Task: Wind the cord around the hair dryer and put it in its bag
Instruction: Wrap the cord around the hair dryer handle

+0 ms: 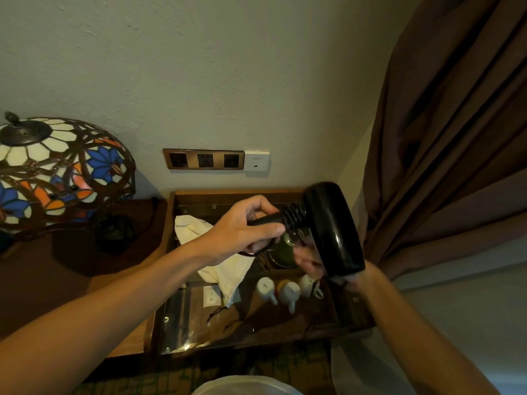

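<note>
I hold a black hair dryer (332, 226) in the air above a glass-topped wooden tray (171, 280). Its round body points right and its handle points left. Several turns of black cord (293, 216) are wound around the handle close to the body. My left hand (245, 229) is closed around the handle's end and pinches a strand of cord. My right hand (313, 262) grips the dryer body from below and is mostly hidden behind it. A cream cloth bag (225, 266) lies crumpled on the tray beneath my left hand, its dark drawstring (216, 312) trailing toward me.
A stained-glass lamp (57, 172) stands on the wooden surface at left. A row of wall sockets (204, 159) sits above the tray. On the tray are three white cups (285, 290) and a green tin (283, 250). A brown curtain (442, 138) hangs at right.
</note>
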